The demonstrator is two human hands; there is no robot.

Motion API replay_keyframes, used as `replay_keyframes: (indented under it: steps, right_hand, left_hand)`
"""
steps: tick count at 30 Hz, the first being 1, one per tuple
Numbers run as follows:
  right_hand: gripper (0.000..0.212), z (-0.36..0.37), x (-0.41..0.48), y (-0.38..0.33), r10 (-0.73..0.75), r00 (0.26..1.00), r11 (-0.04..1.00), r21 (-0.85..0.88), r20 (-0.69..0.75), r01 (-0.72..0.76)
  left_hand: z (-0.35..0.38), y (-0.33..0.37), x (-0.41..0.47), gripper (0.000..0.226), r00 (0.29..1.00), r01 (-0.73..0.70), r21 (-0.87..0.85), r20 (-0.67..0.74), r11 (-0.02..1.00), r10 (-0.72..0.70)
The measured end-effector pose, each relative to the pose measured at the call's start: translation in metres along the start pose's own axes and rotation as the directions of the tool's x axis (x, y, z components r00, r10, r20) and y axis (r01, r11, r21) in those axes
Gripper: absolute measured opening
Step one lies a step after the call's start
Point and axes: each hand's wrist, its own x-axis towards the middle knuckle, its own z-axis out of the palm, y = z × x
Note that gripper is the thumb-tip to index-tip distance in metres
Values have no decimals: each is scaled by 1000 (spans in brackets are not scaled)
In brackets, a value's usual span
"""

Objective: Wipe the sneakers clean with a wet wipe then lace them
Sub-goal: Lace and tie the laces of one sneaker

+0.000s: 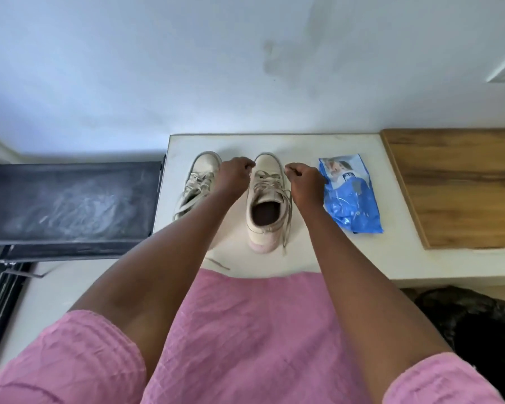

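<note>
**Both hands bunched over the centre sneaker's laces**

Two pale sneakers stand side by side on the white worktop, toes pointing away from the person. The centre sneaker is open to view, its dark inside showing, and its laces are threaded loosely across the front. One lace tail hangs down its right side to the worktop.

The left hand and right hand hover on either side of this sneaker's toe end. The fingers of both hands are curled tightly inward. Whether a lace is pinched in either hand cannot be told, because the fingertips are too small and soft in the picture.

The left sneaker is partly hidden. The left hand covers its right edge and the forearm crosses its heel, so only the toe and tangled lacing show. A loose lace end lies on the worktop near the pink garment, which hides the worktop's near edge.

Just right of the right hand lies a crumpled blue wet-wipe pack, its print unreadable. Further right is a wooden board, cut off by the frame. A dusty dark panel sits to the left of the worktop. At lower right there is a black object that cannot be identified.
</note>
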Motion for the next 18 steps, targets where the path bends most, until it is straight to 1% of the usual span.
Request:
replay_keyframes:
  steps: [2, 4, 5, 9, 11, 14, 18]
  right_hand:
    - [23, 8, 15, 1, -18, 997, 997, -69, 82, 24]
    - [26, 11, 21, 3, -21, 987, 990, -135, 156, 43]
    - [28, 13, 23, 3, -15, 985, 988, -152, 171, 41]
    - [24, 16, 28, 6, -25, 990, 990, -133, 137, 43]
    - [22, 17, 28, 6, -54, 992, 987, -147, 117, 71]
    - [22, 20, 25, 5, -88, 988, 967, -228, 125, 115]
    - [23, 21, 24, 4, -76, 987, 952, -283, 142, 114]
  left_hand:
    - [5, -5, 10, 30, 996, -45, 105, 79, 993, 37]
    - [9, -9, 14, 27, 995, -38, 88, 95, 995, 30]
    - [11, -11, 16, 24, 997, -35, 53, 71, 998, 31]
    - [13, -16, 13, 13, 998, -62, -91, -4, 994, 62]
    - [15, -15, 9, 9, 998, -62, -119, -24, 991, 59]
    - [17, -11, 5, 13, 998, -48, -45, -48, 998, 46]
    - [18, -5, 4, 20, 996, -91, 120, 32, 989, 88]
